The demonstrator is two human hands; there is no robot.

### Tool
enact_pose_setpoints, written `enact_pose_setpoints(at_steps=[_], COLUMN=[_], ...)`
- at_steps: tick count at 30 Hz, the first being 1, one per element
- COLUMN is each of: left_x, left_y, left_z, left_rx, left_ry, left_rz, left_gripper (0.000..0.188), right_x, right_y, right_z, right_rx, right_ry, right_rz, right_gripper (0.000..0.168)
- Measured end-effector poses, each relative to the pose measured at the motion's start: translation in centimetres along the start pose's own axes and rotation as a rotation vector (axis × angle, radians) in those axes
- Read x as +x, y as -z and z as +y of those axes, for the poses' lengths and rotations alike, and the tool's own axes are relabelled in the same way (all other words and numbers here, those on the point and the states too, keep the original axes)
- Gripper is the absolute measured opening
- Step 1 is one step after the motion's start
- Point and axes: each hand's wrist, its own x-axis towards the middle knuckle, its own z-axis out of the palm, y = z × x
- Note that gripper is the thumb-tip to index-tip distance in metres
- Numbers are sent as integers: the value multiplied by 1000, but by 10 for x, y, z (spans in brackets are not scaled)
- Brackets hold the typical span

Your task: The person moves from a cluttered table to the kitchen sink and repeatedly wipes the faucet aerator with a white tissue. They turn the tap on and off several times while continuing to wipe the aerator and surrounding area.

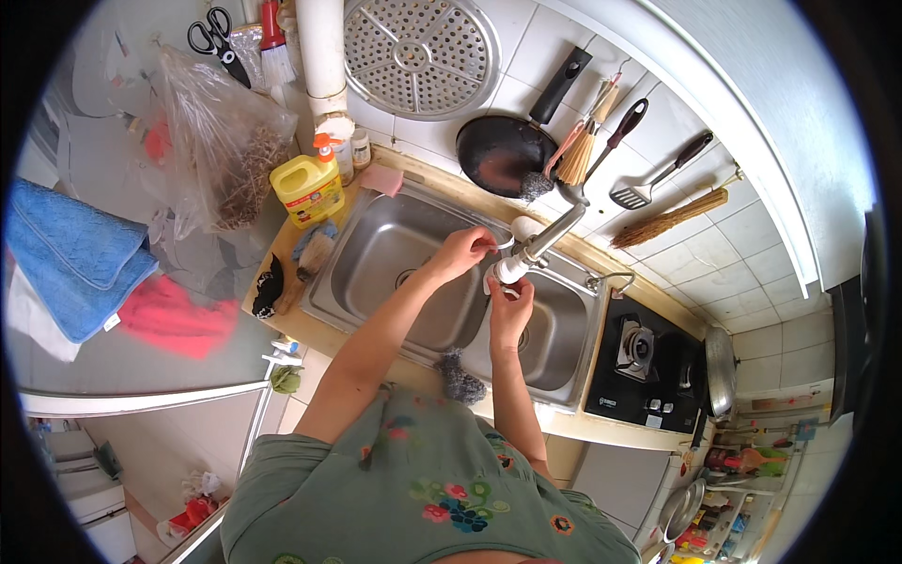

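Note:
A steel double-bowl sink (394, 282) lies before me, with a metal faucet (557, 233) reaching over its divider. The faucet ends in a white nozzle (509, 269). My right hand (511, 310) is raised under this nozzle, fingertips closed around its lower end. Just to the left, my left hand (461, 252) has its fingers curled at a thin pale lever (504, 244) beside the faucet base; the fingers partly hide its end. A dark steel-wool-like scrubber (461, 377) rests on the sink's front edge, between my forearms.
On the left counter stand a yellow detergent jug (308, 187), a brush (316, 257) and a pink sponge (382, 180). A frying pan (504, 151), slotted turner (634, 196) and whisk brooms (669, 218) hang on the tiled wall. Right of the sink is a black gas stove (645, 370).

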Motion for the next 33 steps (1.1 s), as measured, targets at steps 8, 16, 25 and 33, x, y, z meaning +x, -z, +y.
enact_pose_setpoints(at_steps=[8, 16, 25, 33], left_x=[-4, -7, -13, -16], left_y=[5, 7, 23, 31], left_z=[3, 9, 10, 14], left_rx=[195, -149, -778, -825], left_ry=[-9, 182, 372, 420], left_rz=[-2, 57, 125, 150], left_gripper=[7, 11, 13, 13], right_x=[2, 4, 5, 7], right_y=[2, 0, -1, -2], right_z=[10, 17, 17, 23], right_rx=[-26, -25, -25, -32], right_ry=[38, 54, 41, 55], right_rz=[-7, -6, -14, -5], right_gripper=[43, 43, 42, 41])
